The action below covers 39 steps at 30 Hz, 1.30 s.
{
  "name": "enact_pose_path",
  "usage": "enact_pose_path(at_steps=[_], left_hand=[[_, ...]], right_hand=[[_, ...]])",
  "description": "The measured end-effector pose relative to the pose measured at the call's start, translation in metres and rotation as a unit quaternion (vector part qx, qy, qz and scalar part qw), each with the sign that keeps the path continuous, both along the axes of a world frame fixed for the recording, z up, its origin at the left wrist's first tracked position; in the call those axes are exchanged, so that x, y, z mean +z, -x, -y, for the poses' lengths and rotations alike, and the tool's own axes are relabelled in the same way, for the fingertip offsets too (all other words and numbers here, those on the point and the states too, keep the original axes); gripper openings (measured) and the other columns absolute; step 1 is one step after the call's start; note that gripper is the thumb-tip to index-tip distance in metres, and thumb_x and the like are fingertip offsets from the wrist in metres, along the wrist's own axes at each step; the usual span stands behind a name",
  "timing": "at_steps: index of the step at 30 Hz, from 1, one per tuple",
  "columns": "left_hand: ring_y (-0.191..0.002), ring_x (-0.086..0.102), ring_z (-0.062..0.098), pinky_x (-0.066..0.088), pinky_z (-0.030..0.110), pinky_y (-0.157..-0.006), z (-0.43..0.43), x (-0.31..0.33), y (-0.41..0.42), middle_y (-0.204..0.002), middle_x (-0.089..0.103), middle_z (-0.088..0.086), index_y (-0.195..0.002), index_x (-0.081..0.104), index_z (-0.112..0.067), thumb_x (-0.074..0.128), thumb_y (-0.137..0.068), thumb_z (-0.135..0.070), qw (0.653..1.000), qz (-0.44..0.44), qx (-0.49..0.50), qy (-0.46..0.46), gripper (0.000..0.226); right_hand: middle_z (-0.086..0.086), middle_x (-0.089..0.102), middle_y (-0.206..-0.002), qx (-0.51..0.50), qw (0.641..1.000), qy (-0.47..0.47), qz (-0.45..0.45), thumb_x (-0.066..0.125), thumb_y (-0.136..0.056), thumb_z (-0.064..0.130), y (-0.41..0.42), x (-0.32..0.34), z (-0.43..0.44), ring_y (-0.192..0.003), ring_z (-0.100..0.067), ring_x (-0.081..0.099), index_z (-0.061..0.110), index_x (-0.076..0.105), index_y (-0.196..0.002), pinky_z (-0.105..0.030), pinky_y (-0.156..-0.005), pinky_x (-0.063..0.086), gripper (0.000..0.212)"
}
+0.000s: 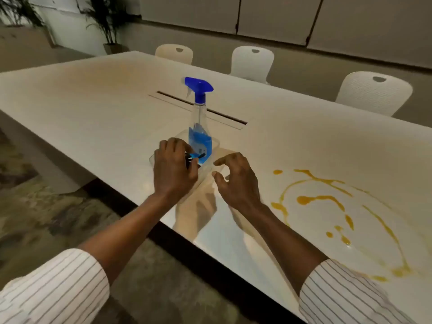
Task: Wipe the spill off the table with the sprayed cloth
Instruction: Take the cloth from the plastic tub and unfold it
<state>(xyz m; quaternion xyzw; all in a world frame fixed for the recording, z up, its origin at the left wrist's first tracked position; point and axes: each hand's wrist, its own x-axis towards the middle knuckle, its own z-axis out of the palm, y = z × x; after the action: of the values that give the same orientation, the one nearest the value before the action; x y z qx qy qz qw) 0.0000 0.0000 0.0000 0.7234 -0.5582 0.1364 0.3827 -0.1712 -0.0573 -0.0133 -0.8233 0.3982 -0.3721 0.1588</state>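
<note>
An orange-yellow spill (332,206) is seen on the white table (93,108), to the right of both hands and near the front edge; it consists of thin looping streaks, a thicker blot near the middle and several small drops, with one fainter arc running down toward the striped right sleeve (346,298). A clear spray bottle (200,127) with a blue trigger head and a blue label stands upright further in, seemingly inside a shallow transparent container (210,148) whose outline is hard to make out against the tabletop. The left hand (174,169) is held at the container's near edge with the fingers curled around something small, dark and blue; what it is cannot be told, since most of it is covered by the fingers. The right hand (236,178) is held just above the table with thumb and fingers bent and parted, nothing between them. No cloth can be identified with certainty. Three white chairs (252,63) are set along the far side.
</note>
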Motion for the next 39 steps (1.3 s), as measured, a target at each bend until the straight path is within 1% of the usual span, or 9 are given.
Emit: enact_pose_path(at_steps=[8,12,15,20,23,26,29,35,39], left_hand=[[-0.114,0.057,0.034,0.051,0.043,-0.088,-0.002,0.003,-0.044,-0.120,0.066,0.014,-0.126,0.061,-0.009,0.088,-0.080,-0.018,0.985,-0.116,0.051,-0.116,0.054],[-0.112,0.052,0.033,0.042,0.038,-0.077,0.008,0.007,-0.052,-0.113,0.070,0.015,-0.121,0.065,-0.006,0.084,-0.080,-0.015,0.979,-0.112,0.059,-0.162,0.046],[-0.102,0.048,0.031,0.039,0.038,-0.071,0.011,0.012,-0.055,-0.096,0.071,0.014,-0.104,0.070,-0.006,0.077,-0.083,-0.010,0.975,-0.105,0.062,-0.185,0.023],[-0.095,0.062,0.029,0.048,0.037,-0.071,0.016,0.021,-0.061,-0.097,0.072,0.010,-0.111,0.070,-0.009,0.066,-0.089,-0.002,0.971,-0.218,0.057,-0.081,0.024],[-0.090,0.066,0.016,0.053,0.030,-0.070,0.017,0.038,-0.062,-0.101,0.071,0.002,-0.113,0.066,-0.014,0.065,-0.097,-0.006,0.938,-0.343,0.041,-0.013,0.018],[-0.101,0.068,0.022,0.057,0.035,-0.081,0.016,0.047,-0.062,-0.106,0.072,0.005,-0.112,0.064,-0.016,0.063,-0.102,-0.008,0.903,-0.428,-0.001,0.019,0.014],[-0.102,0.068,0.025,0.054,0.035,-0.080,0.014,0.050,-0.061,-0.104,0.073,0.006,-0.109,0.065,-0.019,0.061,-0.104,-0.006,0.888,-0.458,-0.031,0.025,0.015],[-0.108,0.071,0.026,0.061,0.047,-0.095,0.011,0.061,-0.057,-0.109,0.075,0.007,-0.118,0.067,-0.016,0.063,-0.103,-0.004,0.867,-0.490,-0.042,0.080,0.019],[-0.109,0.072,0.023,0.060,0.053,-0.100,0.010,0.070,-0.053,-0.111,0.076,0.005,-0.120,0.068,-0.015,0.062,-0.104,-0.004,0.863,-0.493,-0.049,0.101,0.020]], right_hand=[[0.003,0.065,-0.117,0.052,0.995,-0.025,-0.078,0.069,-0.093,0.031,-0.051,0.010,0.004,-0.114,-0.019,0.057,0.024,0.068,-0.114,-0.040,-0.080,0.056,0.022],[0.000,0.068,-0.116,0.036,0.994,-0.022,-0.101,0.068,-0.094,0.031,-0.062,0.018,0.012,-0.116,-0.021,0.057,0.022,0.071,-0.114,-0.044,-0.084,0.058,0.022],[-0.002,0.069,-0.117,0.031,0.990,-0.027,-0.132,0.069,-0.095,0.030,-0.066,0.025,0.018,-0.119,-0.022,0.056,0.021,0.074,-0.112,-0.044,-0.087,0.059,0.021],[-0.001,0.069,-0.119,0.022,0.987,-0.055,-0.151,0.070,-0.091,0.035,-0.076,0.025,0.029,-0.117,-0.024,0.058,0.023,0.069,-0.119,-0.040,-0.084,0.055,0.030],[-0.002,0.065,-0.115,0.006,0.989,-0.065,-0.134,0.073,-0.087,0.039,-0.080,0.019,0.033,-0.108,-0.026,0.061,0.023,0.058,-0.119,-0.038,-0.079,0.050,0.039],[-0.001,0.065,-0.118,0.001,0.989,-0.089,-0.121,0.077,-0.086,0.044,-0.084,0.013,0.037,-0.107,-0.023,0.064,0.023,0.048,-0.130,-0.039,-0.087,0.057,0.057],[-0.001,0.067,-0.118,-0.006,0.988,-0.115,-0.105,0.077,-0.089,0.043,-0.085,0.011,0.043,-0.106,-0.021,0.067,0.022,0.046,-0.139,-0.036,-0.090,0.058,0.063],[0.002,0.074,-0.103,-0.027,0.991,-0.122,-0.047,0.077,-0.089,0.046,-0.080,0.006,0.049,-0.093,-0.017,0.071,0.024,0.066,-0.117,-0.036,-0.081,0.061,0.038],[-0.002,0.069,-0.106,-0.032,0.992,-0.119,-0.005,0.077,-0.090,0.044,-0.077,0.013,0.048,-0.095,-0.020,0.067,0.020,0.068,-0.121,-0.036,-0.084,0.059,0.041]])
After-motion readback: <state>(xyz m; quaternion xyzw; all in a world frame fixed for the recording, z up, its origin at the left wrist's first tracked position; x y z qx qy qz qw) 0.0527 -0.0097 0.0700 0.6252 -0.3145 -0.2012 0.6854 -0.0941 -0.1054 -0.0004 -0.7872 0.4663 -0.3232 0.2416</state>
